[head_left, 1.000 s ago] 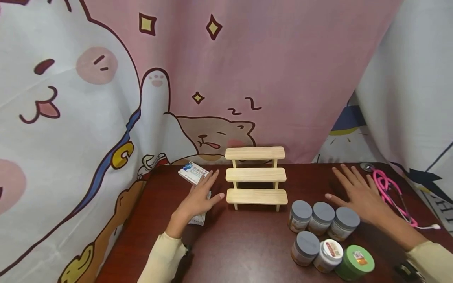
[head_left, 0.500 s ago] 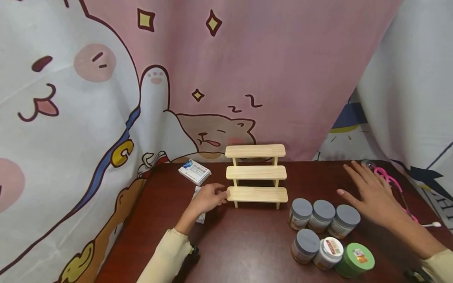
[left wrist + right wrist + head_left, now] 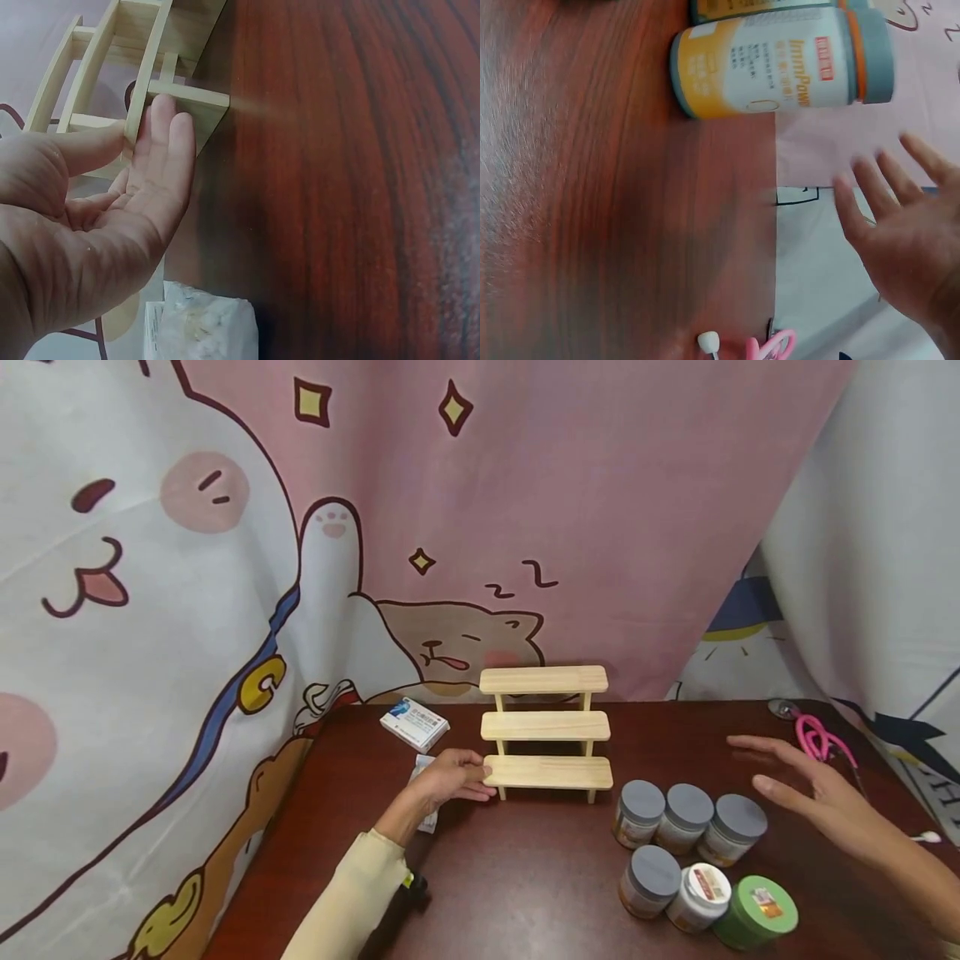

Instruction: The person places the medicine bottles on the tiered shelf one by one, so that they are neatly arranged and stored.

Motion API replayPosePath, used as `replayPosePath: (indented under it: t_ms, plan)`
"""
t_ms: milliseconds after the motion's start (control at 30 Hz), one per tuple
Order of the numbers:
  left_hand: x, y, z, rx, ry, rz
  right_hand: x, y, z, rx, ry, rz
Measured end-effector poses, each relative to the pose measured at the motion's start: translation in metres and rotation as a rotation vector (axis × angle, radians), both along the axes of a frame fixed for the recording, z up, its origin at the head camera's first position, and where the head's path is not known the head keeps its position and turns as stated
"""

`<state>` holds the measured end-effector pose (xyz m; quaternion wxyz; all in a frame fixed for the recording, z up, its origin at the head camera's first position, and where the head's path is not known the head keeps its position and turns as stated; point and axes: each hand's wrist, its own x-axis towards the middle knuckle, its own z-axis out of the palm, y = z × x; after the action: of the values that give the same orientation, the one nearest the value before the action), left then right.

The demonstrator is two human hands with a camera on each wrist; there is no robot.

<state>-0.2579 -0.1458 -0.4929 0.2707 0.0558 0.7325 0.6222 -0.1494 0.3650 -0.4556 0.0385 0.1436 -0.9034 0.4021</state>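
A three-tier wooden display stand (image 3: 547, 727) stands at the back middle of the table. My left hand (image 3: 447, 779) pinches the left end of its lowest shelf, thumb on top and fingers beneath, as the left wrist view (image 3: 142, 172) bears out. Right of the jars, my right hand (image 3: 832, 797) is held above the table with fingers extended, touching nothing. Nearest to it is a grey-lidded jar (image 3: 732, 829); the right wrist view has a yellow-and-white jar (image 3: 772, 64) above the fingers.
Several grey-lidded jars, a white jar (image 3: 701, 897) and a green-lidded jar (image 3: 756, 912) stand front right. A pink stethoscope (image 3: 813, 735) lies at the far right. A medicine box (image 3: 415, 725) and a whitish packet (image 3: 210, 322) lie left of the stand.
My left hand has come down from above the packet to the lowest shelf and taken hold of its end. The right hand has shifted right and turned on its side.
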Motion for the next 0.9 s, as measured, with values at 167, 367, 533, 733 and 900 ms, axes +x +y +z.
replayPosePath:
  t_ms: [167, 367, 533, 733, 900]
  plan:
    - [0.000, -0.002, 0.001, 0.000, -0.016, -0.008, 0.010, -0.001, -0.003, -0.061, -0.152, 0.159]
    - [0.003, -0.004, 0.003, -0.009, -0.020, 0.000, 0.011, 0.006, -0.022, -0.374, -0.365, 0.362]
    - [0.002, -0.003, 0.001, 0.004, -0.015, -0.002, 0.009, 0.012, -0.034, -0.493, -0.462, 0.440]
    - [0.000, -0.001, 0.001, 0.005, -0.014, -0.007, 0.006, 0.016, -0.044, -0.448, -0.417, 0.422]
    - [0.000, 0.000, 0.000, 0.011, -0.012, -0.014, -0.001, 0.020, -0.040, -0.279, -0.286, 0.341]
